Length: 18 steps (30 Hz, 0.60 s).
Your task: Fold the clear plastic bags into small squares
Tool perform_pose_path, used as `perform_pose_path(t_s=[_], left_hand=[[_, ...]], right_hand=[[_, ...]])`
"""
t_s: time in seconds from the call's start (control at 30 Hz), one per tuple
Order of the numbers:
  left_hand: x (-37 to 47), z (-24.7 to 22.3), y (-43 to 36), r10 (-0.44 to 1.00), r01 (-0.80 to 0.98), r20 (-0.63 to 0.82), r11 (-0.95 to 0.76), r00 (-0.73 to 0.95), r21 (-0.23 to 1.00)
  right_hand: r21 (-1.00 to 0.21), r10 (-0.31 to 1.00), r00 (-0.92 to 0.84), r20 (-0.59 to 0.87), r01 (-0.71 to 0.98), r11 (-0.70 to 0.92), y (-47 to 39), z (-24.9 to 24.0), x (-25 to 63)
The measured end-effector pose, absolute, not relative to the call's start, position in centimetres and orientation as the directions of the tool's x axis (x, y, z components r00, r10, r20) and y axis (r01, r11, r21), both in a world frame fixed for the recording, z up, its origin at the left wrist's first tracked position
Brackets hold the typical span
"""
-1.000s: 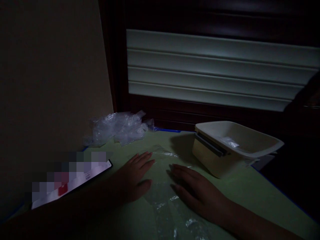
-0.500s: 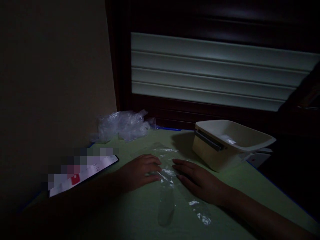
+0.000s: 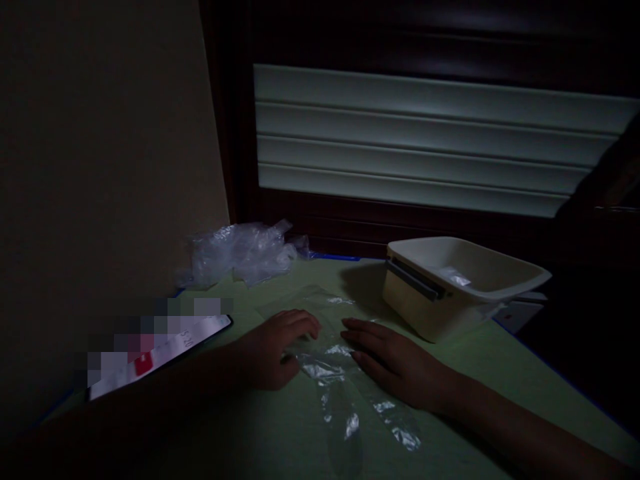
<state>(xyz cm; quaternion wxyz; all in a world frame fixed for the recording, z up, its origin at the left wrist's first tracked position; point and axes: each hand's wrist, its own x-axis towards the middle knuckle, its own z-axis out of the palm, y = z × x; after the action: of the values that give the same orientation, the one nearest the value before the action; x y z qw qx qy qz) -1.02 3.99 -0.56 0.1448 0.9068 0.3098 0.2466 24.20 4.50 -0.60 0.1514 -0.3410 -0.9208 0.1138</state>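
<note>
A thin clear plastic bag (image 3: 337, 363) lies spread on the green tabletop (image 3: 280, 427), with two long strips pointing toward me. My left hand (image 3: 280, 347) is at its left side, fingers curled and thumb apart from them, with a gap between. On the right side of the plastic rests my right hand (image 3: 395, 360), palm down, its fingers stretched out and slightly apart. Neither hand has anything clearly gripped. The scene is dim, so fine contact with the film is hard to make out.
A pile of crumpled clear plastic (image 3: 243, 253) lies at the back left. A lit phone (image 3: 165, 357) is on the left. The cream bin (image 3: 425, 310) at the back right holds a bit of plastic. Behind stands a dark panel with pale slats (image 3: 410, 140).
My left thumb has drawn back and my left fingers have curled more. The near left strip of the plastic has shifted toward me and slightly right. My right hand has hardly moved.
</note>
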Motion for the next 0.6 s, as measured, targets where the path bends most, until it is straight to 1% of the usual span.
perform_pose_path(t_s=[0.1,0.3,0.43,0.5,0.6], left_hand=[[-1.1,-1.2,4.7,0.628,0.474,0.397,-0.773,0.67,0.423],[-1.1,-1.3,5.5,0.652,0.515,0.378,-0.754,0.657,0.407],[-1.1,-1.2,5.7,0.609,0.472,0.386,-0.788,0.693,0.396],[-1.2,-1.3,5.8,0.572,0.447,0.402,-0.816,0.715,0.366],[-1.3,-1.6,5.9,0.504,0.428,0.435,-0.864,0.746,0.268]], right_hand=[[-0.305,0.662,-0.723,0.198,0.596,0.743,4.5,-0.6,24.2],[-0.312,0.659,-0.723,0.208,0.589,0.745,4.5,-0.7,24.3],[-0.304,0.651,-0.725,0.225,0.583,0.754,4.5,-0.7,24.3],[-0.296,0.651,-0.725,0.226,0.585,0.755,4.5,-0.7,24.3],[-0.288,0.652,-0.725,0.224,0.59,0.755,4.5,-0.7,24.2]])
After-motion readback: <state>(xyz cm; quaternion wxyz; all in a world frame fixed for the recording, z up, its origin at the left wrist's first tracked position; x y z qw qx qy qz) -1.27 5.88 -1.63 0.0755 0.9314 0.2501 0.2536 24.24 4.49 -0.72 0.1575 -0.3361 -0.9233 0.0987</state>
